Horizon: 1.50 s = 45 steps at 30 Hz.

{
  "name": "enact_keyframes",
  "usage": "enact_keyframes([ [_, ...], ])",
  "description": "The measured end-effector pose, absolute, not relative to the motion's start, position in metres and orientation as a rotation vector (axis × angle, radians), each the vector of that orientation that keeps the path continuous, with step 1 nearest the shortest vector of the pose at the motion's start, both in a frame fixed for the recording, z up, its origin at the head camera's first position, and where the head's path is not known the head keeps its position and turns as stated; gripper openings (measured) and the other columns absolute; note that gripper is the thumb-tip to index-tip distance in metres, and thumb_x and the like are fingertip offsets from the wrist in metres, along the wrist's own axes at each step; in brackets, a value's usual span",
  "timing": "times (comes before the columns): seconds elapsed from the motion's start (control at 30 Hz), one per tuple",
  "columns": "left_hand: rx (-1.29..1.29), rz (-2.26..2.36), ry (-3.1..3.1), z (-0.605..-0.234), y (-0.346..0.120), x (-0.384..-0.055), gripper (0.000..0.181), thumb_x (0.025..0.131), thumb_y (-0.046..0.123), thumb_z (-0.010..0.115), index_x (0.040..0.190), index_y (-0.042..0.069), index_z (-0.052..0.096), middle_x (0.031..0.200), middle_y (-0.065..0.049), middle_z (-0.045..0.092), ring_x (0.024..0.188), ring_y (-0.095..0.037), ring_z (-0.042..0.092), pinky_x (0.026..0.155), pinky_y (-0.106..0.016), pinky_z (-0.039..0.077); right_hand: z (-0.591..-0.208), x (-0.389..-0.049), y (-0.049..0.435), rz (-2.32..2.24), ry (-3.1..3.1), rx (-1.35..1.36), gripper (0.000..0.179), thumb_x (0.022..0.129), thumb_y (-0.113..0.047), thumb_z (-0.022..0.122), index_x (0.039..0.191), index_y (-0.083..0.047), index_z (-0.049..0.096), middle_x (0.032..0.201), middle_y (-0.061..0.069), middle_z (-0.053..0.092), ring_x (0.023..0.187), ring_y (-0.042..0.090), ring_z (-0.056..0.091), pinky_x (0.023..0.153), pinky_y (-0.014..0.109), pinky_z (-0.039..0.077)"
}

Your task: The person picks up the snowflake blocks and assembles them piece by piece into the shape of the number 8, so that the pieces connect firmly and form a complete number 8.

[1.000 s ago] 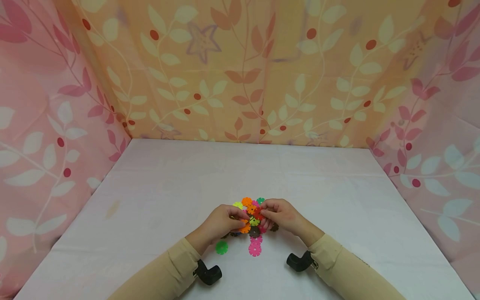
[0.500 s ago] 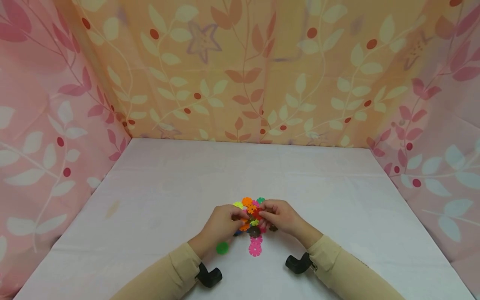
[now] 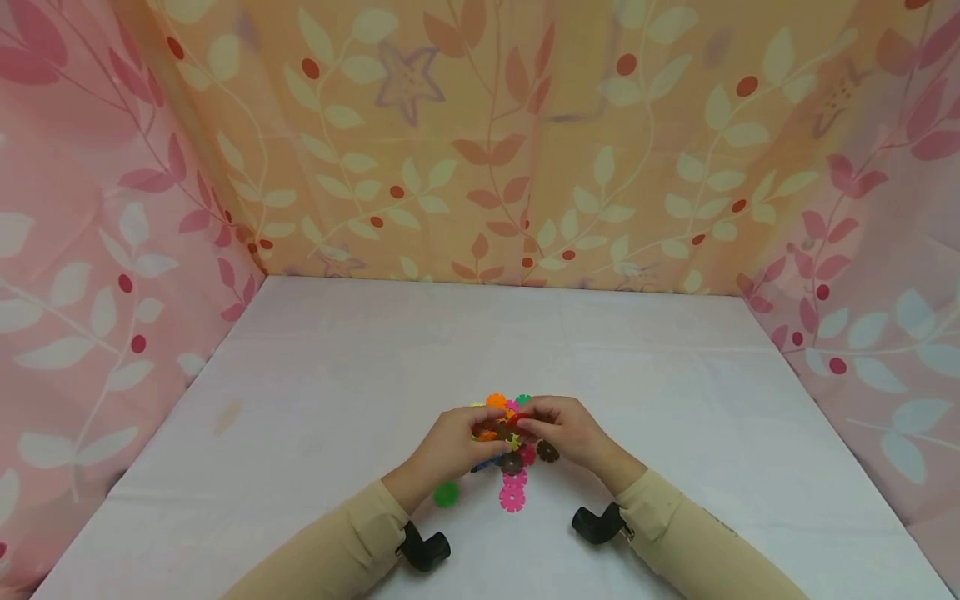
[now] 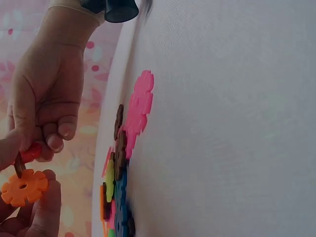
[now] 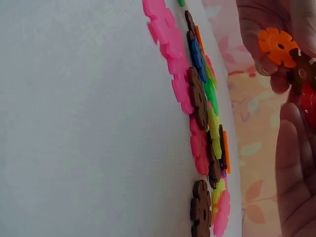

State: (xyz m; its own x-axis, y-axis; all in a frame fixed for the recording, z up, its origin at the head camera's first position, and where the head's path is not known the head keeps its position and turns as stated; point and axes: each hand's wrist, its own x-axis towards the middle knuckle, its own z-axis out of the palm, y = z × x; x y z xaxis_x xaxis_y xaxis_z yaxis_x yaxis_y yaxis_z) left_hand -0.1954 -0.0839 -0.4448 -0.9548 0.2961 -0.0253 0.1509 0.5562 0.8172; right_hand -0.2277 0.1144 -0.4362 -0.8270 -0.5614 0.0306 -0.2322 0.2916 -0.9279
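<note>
Above the pile, my left hand [image 3: 448,443] and right hand [image 3: 572,432] face each other, close together. The left fingers hold an orange flower-shaped plastic disc [image 4: 34,183] by its edge. A dark brown disc [image 5: 300,75] overlaps the orange one and lies between the two hands. At the right fingertips, the right hand pinches a red disc [image 5: 309,99] that meets the brown one; fingers partly cover it. Under the hands spreads the pile of notched discs, with a blue disc [image 4: 120,197] and a yellow disc [image 4: 110,178] among them.
Two joined pink discs [image 3: 512,498] stick out of the pile toward the person. A green disc [image 3: 446,494] lies left of them, a brown disc [image 3: 548,451] to the right. White cloth [image 3: 337,358] covers the table; patterned curtains [image 3: 480,142] stand around three sides.
My left hand has shifted slightly right, closer to the right hand, and its thumb and fingers are farther apart. The right hand stays nearly in place with the red disc.
</note>
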Motion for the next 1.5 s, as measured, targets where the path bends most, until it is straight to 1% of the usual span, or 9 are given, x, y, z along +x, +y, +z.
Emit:
enact_keyframes([
  [0.2,0.302,1.464,2.459,-0.45,-0.084,-0.2,0.031,0.078,0.029,0.072,0.107,0.018,0.067,0.097,0.005,0.065,0.081,-0.012,0.061,0.07,-0.028,0.051,-0.448,-0.242,0.122,-1.42,2.261,-0.732,0.017,0.091,-0.02,0.057,0.094,-0.006,0.065,0.086,0.016,0.065,0.074,0.033,0.062,0.066,0.039,0.053],
  [0.3,0.152,1.639,2.203,-0.454,-0.085,-0.202,0.024,0.082,0.02,0.068,0.105,0.014,0.065,0.099,-0.002,0.062,0.076,-0.016,0.062,0.068,-0.031,0.053,-0.447,-0.248,0.129,-1.267,2.334,-0.731,0.015,0.091,-0.022,0.057,0.094,-0.008,0.063,0.084,0.011,0.063,0.073,0.026,0.06,0.065,0.034,0.051],
  [0.43,-0.026,1.846,1.895,-0.459,-0.087,-0.203,0.019,0.085,0.01,0.061,0.103,0.004,0.058,0.098,-0.012,0.059,0.076,-0.02,0.063,0.071,-0.032,0.054,-0.449,-0.253,0.139,-0.906,2.491,-0.779,0.007,0.084,-0.016,0.066,0.085,-0.012,0.06,0.073,0.0,0.057,0.068,0.016,0.051,0.06,0.028,0.044],
  [0.6,-0.084,1.954,1.761,-0.46,-0.088,-0.203,0.015,0.087,0.012,0.06,0.096,0.001,0.057,0.089,-0.01,0.059,0.073,-0.017,0.061,0.071,-0.029,0.053,-0.453,-0.254,0.142,-0.655,2.589,-0.837,0.018,0.075,-0.014,0.073,0.08,-0.014,0.055,0.071,-0.002,0.049,0.069,0.014,0.045,0.061,0.028,0.039],
  [0.8,-0.121,1.964,1.744,-0.459,-0.086,-0.202,0.019,0.087,0.015,0.062,0.1,0.002,0.056,0.09,-0.009,0.06,0.072,-0.017,0.061,0.068,-0.027,0.053,-0.453,-0.251,0.141,-0.617,2.578,-0.855,0.017,0.075,-0.013,0.072,0.073,-0.016,0.055,0.076,-0.001,0.047,0.071,0.015,0.044,0.062,0.029,0.039],
  [0.97,-0.134,1.935,1.77,-0.456,-0.087,-0.2,0.028,0.093,0.019,0.052,0.118,0.008,0.057,0.107,-0.011,0.058,0.076,-0.02,0.062,0.072,-0.031,0.053,-0.45,-0.249,0.141,-0.604,2.537,-0.833,0.024,0.071,-0.018,0.077,0.08,-0.018,0.055,0.078,-0.001,0.049,0.073,0.015,0.046,0.063,0.029,0.041],
  [1.13,-0.154,1.95,1.737,-0.456,-0.087,-0.199,0.032,0.097,0.023,0.045,0.123,0.008,0.055,0.109,-0.015,0.055,0.075,-0.019,0.062,0.074,-0.033,0.053,-0.449,-0.248,0.142,-0.567,2.519,-0.888,0.026,0.07,-0.013,0.077,0.079,-0.016,0.053,0.074,0.0,0.048,0.071,0.015,0.046,0.06,0.028,0.04],
  [1.33,-0.204,1.988,1.667,-0.455,-0.086,-0.197,0.041,0.092,0.035,0.052,0.118,0.004,0.053,0.105,-0.012,0.053,0.072,-0.018,0.059,0.069,-0.032,0.054,-0.447,-0.247,0.14,-0.729,2.46,-0.935,0.02,0.076,-0.006,0.07,0.077,-0.014,0.053,0.067,-0.005,0.048,0.066,0.013,0.047,0.057,0.026,0.041],
  [1.5,-0.152,1.933,1.723,-0.458,-0.084,-0.199,0.029,0.091,0.03,0.056,0.104,0.005,0.06,0.092,-0.01,0.055,0.066,-0.014,0.057,0.065,-0.025,0.053,-0.443,-0.246,0.132,-0.899,2.506,-0.961,0.007,0.08,-0.008,0.069,0.078,-0.013,0.064,0.074,-0.008,0.055,0.069,0.01,0.05,0.062,0.023,0.046],
])
